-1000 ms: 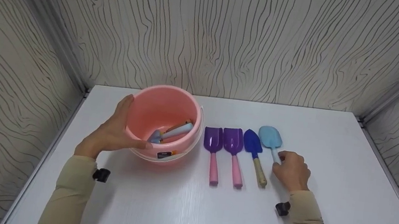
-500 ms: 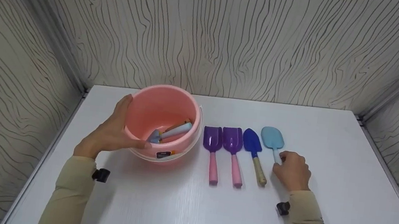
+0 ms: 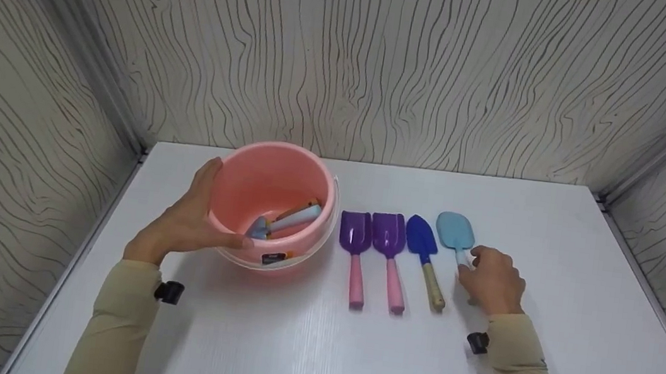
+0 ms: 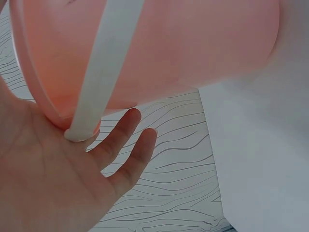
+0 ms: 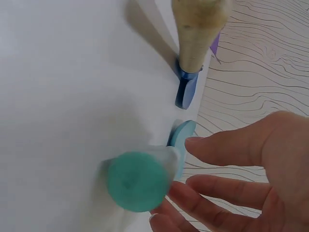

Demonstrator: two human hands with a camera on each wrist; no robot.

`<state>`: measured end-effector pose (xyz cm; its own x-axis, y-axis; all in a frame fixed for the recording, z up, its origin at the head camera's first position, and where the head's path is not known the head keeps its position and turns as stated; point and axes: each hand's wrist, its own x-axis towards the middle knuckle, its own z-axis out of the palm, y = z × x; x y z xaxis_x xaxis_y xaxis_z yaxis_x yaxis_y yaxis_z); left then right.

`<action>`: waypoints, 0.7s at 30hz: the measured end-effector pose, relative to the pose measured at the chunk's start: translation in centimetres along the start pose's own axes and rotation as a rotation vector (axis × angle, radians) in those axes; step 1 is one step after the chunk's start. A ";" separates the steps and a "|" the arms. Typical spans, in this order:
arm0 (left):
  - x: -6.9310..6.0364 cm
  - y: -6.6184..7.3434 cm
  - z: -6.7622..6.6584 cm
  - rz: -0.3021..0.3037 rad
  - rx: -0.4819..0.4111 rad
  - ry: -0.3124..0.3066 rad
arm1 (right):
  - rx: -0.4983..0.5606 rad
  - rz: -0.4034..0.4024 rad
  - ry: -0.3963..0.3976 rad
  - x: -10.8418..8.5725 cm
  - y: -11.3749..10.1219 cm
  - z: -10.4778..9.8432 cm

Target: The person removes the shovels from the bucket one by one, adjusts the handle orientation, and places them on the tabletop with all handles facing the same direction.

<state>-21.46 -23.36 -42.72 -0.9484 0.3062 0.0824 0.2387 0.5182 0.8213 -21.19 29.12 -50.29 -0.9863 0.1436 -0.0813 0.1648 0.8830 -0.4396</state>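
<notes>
Left hand: it is gripping the pink bucket (image 3: 271, 170) at its left side, the thumb lying along the near rim, two fingers spreading free outside; left hand (image 3: 176, 222).
Right hand: it is hovering around the light-blue shovel's handle, thumb and fingers standing apart; whether a fingertip is touching, the views are not quite settling; right hand (image 3: 494, 282).
Light-blue shovel: it is lying on the tabletop (image 3: 300, 354), blade (image 3: 455, 230) pointing away, teal handle end (image 5: 138, 182) facing the wrist.
Handling: the slim handle is probably calling for a light pinch squarely across it, fingertips staying clear of the neighbouring trowel; the left hand should be bracing the rim without tipping it.
Bucket contents: a pale-blue-handled tool (image 3: 297, 219) is resting beside a brown handle.
Tool row: the dark-blue trowel (image 3: 422, 236) is lying nearest the shovel, then two purple scoops (image 3: 388, 235) with pink handles are sitting towards the bucket.
Backdrop: a wood-grain panel (image 3: 349, 55) is standing behind.
</notes>
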 end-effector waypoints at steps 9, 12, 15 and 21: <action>-0.2 0.0 0.1 -0.035 0.012 0.001 | -0.038 -0.088 0.069 0.4 -3.0 -1.8; -0.3 0.0 0.0 -0.055 0.030 -0.004 | -0.041 -0.125 0.087 0.5 -4.4 -2.5; -0.4 0.0 -0.1 -0.073 0.056 -0.010 | -0.041 -0.171 0.119 0.6 -5.9 -3.1; -0.2 0.0 0.0 -0.036 0.040 -0.004 | -0.038 -0.264 0.162 1.1 -9.6 -4.3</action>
<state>-21.23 -23.47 -42.76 -0.9558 0.2897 0.0506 0.2122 0.5603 0.8006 -23.92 22.75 -42.34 -0.9840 -0.0263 0.1762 -0.0947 0.9149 -0.3923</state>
